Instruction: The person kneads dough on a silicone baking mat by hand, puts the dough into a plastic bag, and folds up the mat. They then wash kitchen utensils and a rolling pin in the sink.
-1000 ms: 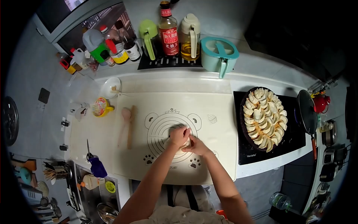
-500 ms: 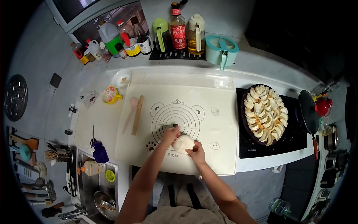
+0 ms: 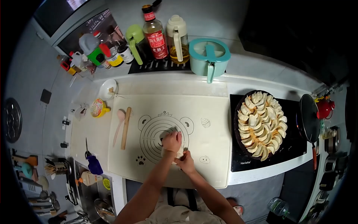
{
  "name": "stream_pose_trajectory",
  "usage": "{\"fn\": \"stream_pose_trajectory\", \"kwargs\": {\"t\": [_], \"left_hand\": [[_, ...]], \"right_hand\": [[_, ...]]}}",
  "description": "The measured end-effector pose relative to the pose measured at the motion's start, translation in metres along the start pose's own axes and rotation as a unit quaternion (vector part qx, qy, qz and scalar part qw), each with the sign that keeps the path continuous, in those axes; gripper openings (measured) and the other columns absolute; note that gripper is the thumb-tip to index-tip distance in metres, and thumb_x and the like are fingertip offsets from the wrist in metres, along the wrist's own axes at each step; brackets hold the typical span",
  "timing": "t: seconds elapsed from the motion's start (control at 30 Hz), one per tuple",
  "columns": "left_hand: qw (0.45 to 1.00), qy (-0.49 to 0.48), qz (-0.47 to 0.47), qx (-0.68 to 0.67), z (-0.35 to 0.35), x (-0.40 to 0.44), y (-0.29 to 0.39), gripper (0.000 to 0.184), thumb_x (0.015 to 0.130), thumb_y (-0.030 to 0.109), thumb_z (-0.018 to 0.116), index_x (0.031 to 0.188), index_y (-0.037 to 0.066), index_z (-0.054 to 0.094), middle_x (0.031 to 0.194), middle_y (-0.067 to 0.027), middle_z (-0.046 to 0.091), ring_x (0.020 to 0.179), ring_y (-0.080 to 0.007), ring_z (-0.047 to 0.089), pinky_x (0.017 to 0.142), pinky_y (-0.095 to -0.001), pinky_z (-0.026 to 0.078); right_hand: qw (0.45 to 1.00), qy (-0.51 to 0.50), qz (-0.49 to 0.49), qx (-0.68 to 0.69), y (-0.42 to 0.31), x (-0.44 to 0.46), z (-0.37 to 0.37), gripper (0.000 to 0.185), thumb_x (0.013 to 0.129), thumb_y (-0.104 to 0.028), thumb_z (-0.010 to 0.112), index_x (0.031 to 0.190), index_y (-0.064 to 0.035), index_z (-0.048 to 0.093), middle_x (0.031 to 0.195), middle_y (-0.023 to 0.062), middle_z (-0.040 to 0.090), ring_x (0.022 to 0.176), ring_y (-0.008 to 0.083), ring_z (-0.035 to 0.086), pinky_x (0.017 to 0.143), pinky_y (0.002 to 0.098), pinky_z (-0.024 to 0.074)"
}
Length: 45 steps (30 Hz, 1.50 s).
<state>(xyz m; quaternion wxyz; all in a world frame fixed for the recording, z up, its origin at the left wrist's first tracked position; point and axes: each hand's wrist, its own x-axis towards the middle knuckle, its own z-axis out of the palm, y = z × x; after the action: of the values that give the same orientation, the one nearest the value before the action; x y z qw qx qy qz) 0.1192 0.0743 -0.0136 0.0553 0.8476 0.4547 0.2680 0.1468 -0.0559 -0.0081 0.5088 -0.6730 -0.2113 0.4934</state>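
A lump of white dough (image 3: 180, 152) lies on the printed cream mat (image 3: 209, 143), mostly hidden beneath my hands. My left hand (image 3: 172, 141) is closed with fingers curled, pressing over the top of the dough. At the dough's near right edge, my right hand (image 3: 185, 162) grips it between thumb and fingers. A wooden rolling pin (image 3: 126, 128) and a pink spoon (image 3: 120, 116) lie side by side on the left of the mat.
A round tray of dumplings (image 3: 261, 125) sits on the black cooktop (image 3: 238, 164) at right, beside a frying pan (image 3: 309, 117). Scissors with a purple part (image 3: 94, 164) lie near the sink. A yellow cup (image 3: 98, 108), white bowl (image 3: 108, 89) and several bottles (image 3: 156, 39) stand behind.
My left hand has moved from the dough's far left side to over its top, covering most of it. The right hand still holds the near edge. The view has shifted.
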Motion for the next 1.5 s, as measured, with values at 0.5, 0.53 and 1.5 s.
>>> {"fn": "stream_pose_trajectory", "kwargs": {"t": [0.5, 0.53, 1.5], "left_hand": [[0.959, -0.088, -0.124, -0.24, 0.042, 0.023, -0.034, 0.025, 0.081, 0.027, 0.056, 0.067, 0.006, 0.058, 0.056, -0.0087, 0.059, 0.044, -0.0216, 0.053, 0.041, -0.0378, 0.04], [0.916, -0.1, -0.183, -0.343, 0.037, 0.021, -0.039, 0.024, 0.08, 0.027, 0.057, 0.07, 0.005, 0.06, 0.058, -0.0077, 0.061, 0.044, -0.0184, 0.053, 0.041, -0.0366, 0.04], [0.991, -0.073, 0.085, -0.071, -0.007, -0.006, -0.01, 0.008, 0.062, 0.013, 0.055, 0.058, 0.007, 0.052, 0.052, -0.0118, 0.053, 0.048, -0.0308, 0.053, 0.046, -0.0409, 0.041]], "right_hand": [[0.989, 0.0, 0.094, 0.115, -0.003, 0.036, -0.001, 0.028, 0.078, -0.01, 0.066, 0.1, -0.0069, 0.048, 0.081, 0.0012, 0.057, 0.066, 0.0078, 0.054, 0.049, 0.0218, 0.0501], [0.991, 0.007, 0.087, 0.105, 0.002, 0.037, 0.0, 0.028, 0.078, -0.008, 0.066, 0.1, -0.0075, 0.048, 0.08, 0.0008, 0.056, 0.065, 0.0074, 0.054, 0.049, 0.0215, 0.0495], [0.98, -0.049, 0.163, 0.101, -0.013, 0.017, -0.011, 0.03, 0.083, -0.018, 0.061, 0.097, 0.0044, 0.047, 0.083, 0.0097, 0.057, 0.067, 0.0168, 0.062, 0.055, 0.0238, 0.0516]]}}
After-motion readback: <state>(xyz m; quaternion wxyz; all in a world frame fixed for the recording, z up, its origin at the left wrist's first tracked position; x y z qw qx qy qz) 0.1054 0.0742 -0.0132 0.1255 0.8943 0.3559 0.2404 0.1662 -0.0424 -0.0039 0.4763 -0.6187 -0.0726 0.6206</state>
